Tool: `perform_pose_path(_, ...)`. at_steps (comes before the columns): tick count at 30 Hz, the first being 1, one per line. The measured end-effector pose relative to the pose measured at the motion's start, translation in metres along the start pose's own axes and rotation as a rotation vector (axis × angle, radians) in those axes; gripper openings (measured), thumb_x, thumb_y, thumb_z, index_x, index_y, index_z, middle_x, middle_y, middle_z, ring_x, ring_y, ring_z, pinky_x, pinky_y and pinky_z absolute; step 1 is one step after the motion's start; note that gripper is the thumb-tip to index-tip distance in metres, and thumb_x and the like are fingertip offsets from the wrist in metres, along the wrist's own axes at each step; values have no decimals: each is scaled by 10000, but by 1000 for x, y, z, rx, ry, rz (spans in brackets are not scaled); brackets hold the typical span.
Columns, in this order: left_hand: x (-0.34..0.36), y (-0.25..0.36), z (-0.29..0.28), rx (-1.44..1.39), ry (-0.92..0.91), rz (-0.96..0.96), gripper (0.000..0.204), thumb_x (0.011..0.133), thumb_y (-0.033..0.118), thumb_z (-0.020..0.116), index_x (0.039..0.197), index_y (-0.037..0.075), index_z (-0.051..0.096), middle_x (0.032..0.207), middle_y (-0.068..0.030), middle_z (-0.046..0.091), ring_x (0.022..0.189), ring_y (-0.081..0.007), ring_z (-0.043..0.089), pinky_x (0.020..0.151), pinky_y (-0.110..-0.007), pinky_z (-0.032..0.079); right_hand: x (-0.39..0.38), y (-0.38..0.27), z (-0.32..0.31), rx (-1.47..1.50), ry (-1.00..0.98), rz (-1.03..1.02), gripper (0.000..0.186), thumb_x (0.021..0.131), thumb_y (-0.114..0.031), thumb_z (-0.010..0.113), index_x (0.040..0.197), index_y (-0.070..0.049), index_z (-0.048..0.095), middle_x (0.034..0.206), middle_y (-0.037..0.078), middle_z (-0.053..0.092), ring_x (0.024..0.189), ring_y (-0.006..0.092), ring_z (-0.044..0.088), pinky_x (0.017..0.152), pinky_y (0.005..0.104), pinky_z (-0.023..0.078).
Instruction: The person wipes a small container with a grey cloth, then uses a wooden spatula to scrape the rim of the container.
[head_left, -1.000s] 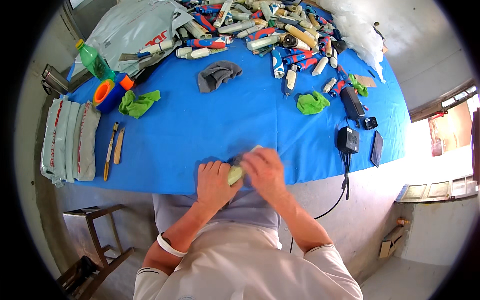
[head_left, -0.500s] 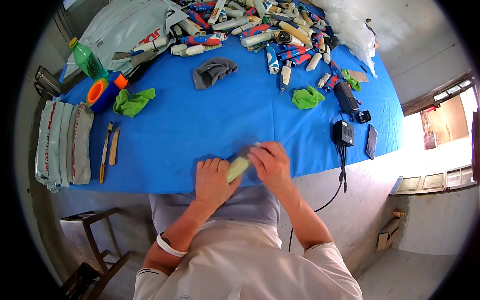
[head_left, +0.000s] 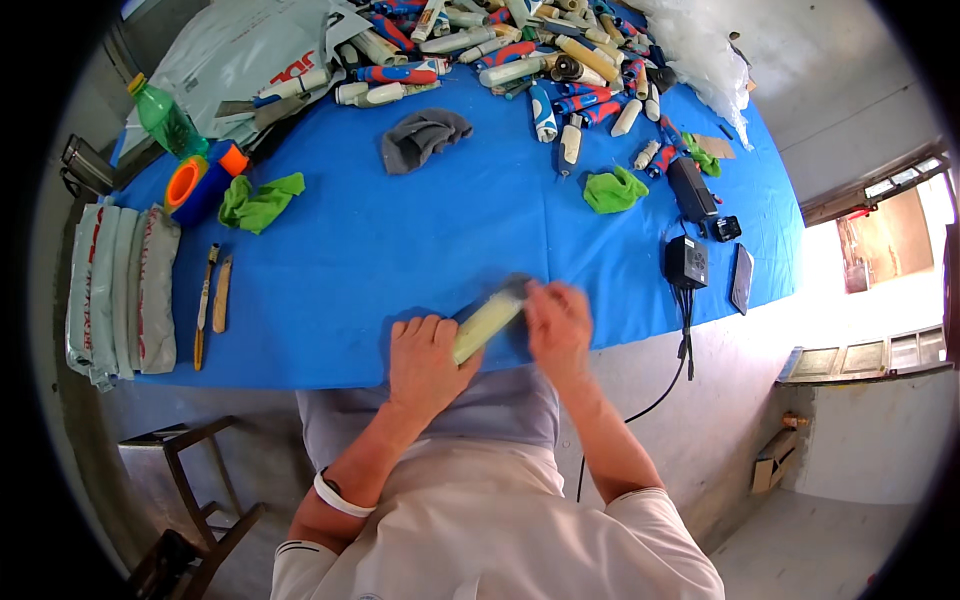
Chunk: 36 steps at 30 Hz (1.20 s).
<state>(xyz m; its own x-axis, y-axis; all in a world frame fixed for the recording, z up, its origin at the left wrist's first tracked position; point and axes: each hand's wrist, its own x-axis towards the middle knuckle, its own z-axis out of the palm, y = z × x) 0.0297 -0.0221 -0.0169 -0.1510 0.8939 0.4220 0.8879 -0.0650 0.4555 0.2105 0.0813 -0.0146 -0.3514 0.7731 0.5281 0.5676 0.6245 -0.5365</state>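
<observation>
My left hand is wrapped round the near end of a pale yellow handle, low over the front edge of the table. The handle slants away to the right, with a blurred dark patch along its far side and tip. Close to that far end is my right hand, its fingers bent together and smeared by motion. Whatever those fingers pinch is too blurred to name.
Blue cloth covers the table. A heap of handles lies at the back. Grey and green cloths lie nearer. Left are a brush, tape rolls and grey packets; right, a black box with cables.
My right hand has shifted slightly right, off the handle's middle toward its far end, so more of the pale surface shows. My left hand stays round the near end.
</observation>
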Motion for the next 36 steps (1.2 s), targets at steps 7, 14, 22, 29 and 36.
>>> perform_pose_path(7,-9,-9,-1,-52,47,-30,315,738,315,806,830,96,600,812,-92,602,767,-303,575,712,-447,389,41,64,-42,-362,129,49,238,914,-117,703,1131,-22,723,1096,195,674,933,353,646,826,410,535)
perform_pose_path(14,-5,-2,0,-112,9,-25,277,787,332,765,855,112,611,849,-92,602,806,-298,586,738,-446,403,53,2,-19,0,19,184,256,952,-151,702,1164,-8,717,1006,101,723,838,152,649,749,283,521)
perform_pose_path(22,-12,-4,-6,-694,90,-166,341,812,300,752,1073,106,648,1000,-95,638,901,-246,592,777,-439,426,88,-178,100,364,-573,-381,205,884,-166,721,1046,-41,732,900,139,732,791,296,696,693,383,548)
perform_pose_path(29,-18,-9,20,-70,196,38,293,847,339,725,937,91,597,883,-57,579,830,-219,577,748,-421,427,89,-265,229,82,-727,-239,357,917,-386,681,960,-31,670,887,183,725,841,408,693,736,502,540)
perform_pose_path(36,-15,-6,-2,-21,115,-2,279,806,312,754,832,109,564,789,-37,552,765,-219,570,693,-390,398,83,-292,255,-2,-728,-57,502,879,-481,725,985,5,660,900,212,734,861,403,715,763,497,550)
